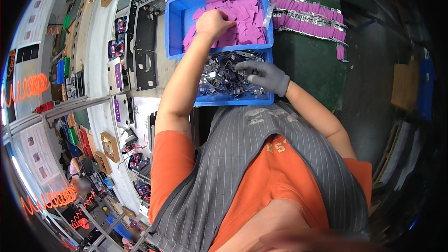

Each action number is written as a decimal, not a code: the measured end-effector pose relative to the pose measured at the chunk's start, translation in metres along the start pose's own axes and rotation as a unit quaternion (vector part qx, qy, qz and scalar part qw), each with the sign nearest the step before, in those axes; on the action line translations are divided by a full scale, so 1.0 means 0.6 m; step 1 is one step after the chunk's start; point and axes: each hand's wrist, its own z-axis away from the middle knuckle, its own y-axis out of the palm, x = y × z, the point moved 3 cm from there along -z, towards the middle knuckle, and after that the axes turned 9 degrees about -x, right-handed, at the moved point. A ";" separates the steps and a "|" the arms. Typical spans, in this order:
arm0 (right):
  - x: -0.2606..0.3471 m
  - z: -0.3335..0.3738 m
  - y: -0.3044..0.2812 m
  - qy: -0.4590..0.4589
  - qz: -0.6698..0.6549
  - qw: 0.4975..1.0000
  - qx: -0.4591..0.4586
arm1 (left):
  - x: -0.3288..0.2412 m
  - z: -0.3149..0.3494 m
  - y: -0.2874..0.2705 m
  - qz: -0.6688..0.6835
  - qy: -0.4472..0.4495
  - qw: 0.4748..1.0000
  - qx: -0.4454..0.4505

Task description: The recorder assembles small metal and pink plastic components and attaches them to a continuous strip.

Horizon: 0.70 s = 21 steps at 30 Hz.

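Observation:
My bare left hand point(214, 24) reaches into a blue bin point(171, 28) heaped with flat purple pieces point(249, 11). Its fingers are curled closed among the pieces, and what they pinch, if anything, is hidden. My right hand point(269, 77), in a grey glove, is over a second blue bin point(233, 101) on the near side, filled with a jumble of small dark and silvery metal parts point(221, 73). The right fingers stretch toward these parts with the thumb apart, and nothing shows between them.
To the right of the bins, rows of purple pieces with metal ends point(308, 19) lie on a green tabletop point(303, 56). Black perforated metal panels point(144, 42) stand left of the bins. Farther left are orange coiled hoses point(35, 84) and a long bench with parts.

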 end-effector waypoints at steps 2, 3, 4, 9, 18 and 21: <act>0.002 0.004 -0.004 -0.026 -0.050 0.998 -0.024 | 0.029 -0.002 -0.005 0.145 -0.013 0.988 -0.050; 0.015 0.007 -0.007 0.027 -0.129 0.991 -0.026 | 0.046 0.002 -0.007 0.288 -0.005 0.955 -0.071; 0.018 0.010 -0.013 0.081 -0.207 0.974 -0.035 | 0.038 0.008 -0.022 0.285 0.001 0.956 -0.067; 0.014 0.029 -0.030 0.126 -0.252 0.959 0.016 | 0.003 0.093 -0.060 0.695 -0.107 0.709 0.054; 0.142 0.095 -0.125 -0.024 -0.246 0.963 -0.107 | -0.044 0.234 -0.072 0.457 0.042 0.887 -0.057; 0.168 0.103 -0.128 -0.079 -0.304 0.943 -0.113 | -0.076 0.251 -0.095 0.301 0.192 0.924 -0.138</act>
